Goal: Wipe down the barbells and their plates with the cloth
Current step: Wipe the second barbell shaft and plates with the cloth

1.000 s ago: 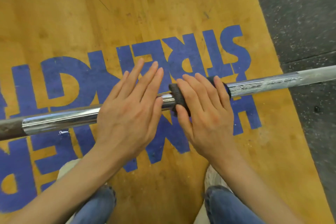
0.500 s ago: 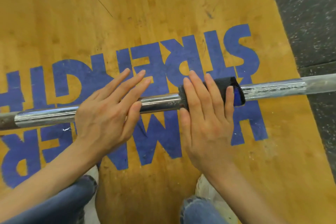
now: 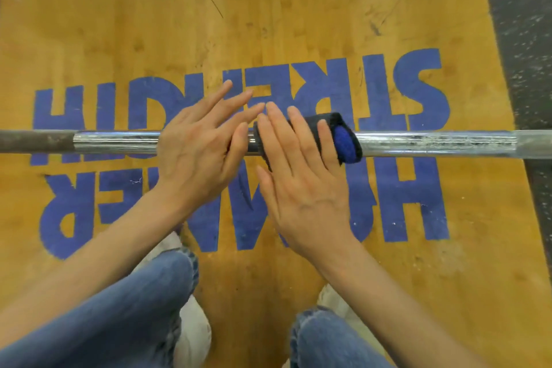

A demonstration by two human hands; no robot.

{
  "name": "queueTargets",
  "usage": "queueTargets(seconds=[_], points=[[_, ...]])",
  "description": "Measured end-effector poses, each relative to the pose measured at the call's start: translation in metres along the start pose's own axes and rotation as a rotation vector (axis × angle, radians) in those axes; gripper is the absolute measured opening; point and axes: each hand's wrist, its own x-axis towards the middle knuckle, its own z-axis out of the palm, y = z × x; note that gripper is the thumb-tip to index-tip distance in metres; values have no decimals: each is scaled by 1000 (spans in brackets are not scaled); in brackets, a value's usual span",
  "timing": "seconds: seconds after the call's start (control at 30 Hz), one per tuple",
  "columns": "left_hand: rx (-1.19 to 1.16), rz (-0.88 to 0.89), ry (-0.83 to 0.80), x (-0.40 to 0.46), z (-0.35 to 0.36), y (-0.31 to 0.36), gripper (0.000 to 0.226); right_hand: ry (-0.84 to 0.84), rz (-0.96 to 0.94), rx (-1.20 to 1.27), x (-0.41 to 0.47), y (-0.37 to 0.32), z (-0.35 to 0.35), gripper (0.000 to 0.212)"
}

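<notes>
A chrome barbell shaft (image 3: pixel 418 143) lies across the wooden platform from left to right, with a dark knurled stretch at the far left. A dark grey and blue cloth (image 3: pixel 343 140) is draped over the shaft near the middle. My right hand (image 3: pixel 301 176) lies flat on the cloth with straight fingers, pressing it onto the bar. My left hand (image 3: pixel 197 149) rests flat on the bare shaft just left of the cloth, fingers straight and spread. The two hands' fingertips almost touch. No plates are in view.
The yellow wooden platform (image 3: pixel 209 24) carries large blue lettering. Black speckled rubber flooring (image 3: pixel 528 39) runs along the right side. My knees in blue jeans (image 3: pixel 134 308) and white shoes (image 3: pixel 191 331) are at the bottom, close to the bar.
My left hand has slid right along the shaft toward the cloth. My right hand with the cloth stays flat on the bar. The view shifted slightly right.
</notes>
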Motion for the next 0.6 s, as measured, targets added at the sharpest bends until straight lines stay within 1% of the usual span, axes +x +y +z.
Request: queueTargets(seconds=[0.03, 0.07, 0.13, 0.2, 0.23, 0.3, 0.37, 0.4, 0.5, 0.57, 0.6], points=[[20, 1, -1, 0, 0, 0, 54, -4, -15, -23, -2, 10, -4, 48], [35, 2, -2, 0, -1, 1, 56, -1, 10, -56, -7, 22, -7, 48], [44, -6, 7, 1, 2, 4, 57, -1, 124, -100, -20, 38, -15, 48], [30, -42, 30, 3, 4, 6, 57, 27, 187, -102, -15, 24, -14, 49], [19, -59, 41, 4, 4, 7, 57, 37, 171, -89, -8, 10, -8, 48], [8, -66, 55, 4, 5, 6, 56, 24, 69, -49, 4, -11, 4, 48], [10, -58, 48, 5, 4, 5, 56, 5, -8, -56, 6, 0, 1, 46], [7, -63, 43, 6, 4, 4, 57, -3, 6, -66, 2, 14, -4, 46], [-9, -79, 38, 9, 4, 6, 57, 14, 197, -115, -16, 45, -20, 48], [-16, -86, 35, 12, 5, 6, 51, 52, 285, -109, -7, 34, -17, 49], [-24, -94, 31, 13, 4, 4, 49, 67, 289, -90, 1, 22, -10, 48]])
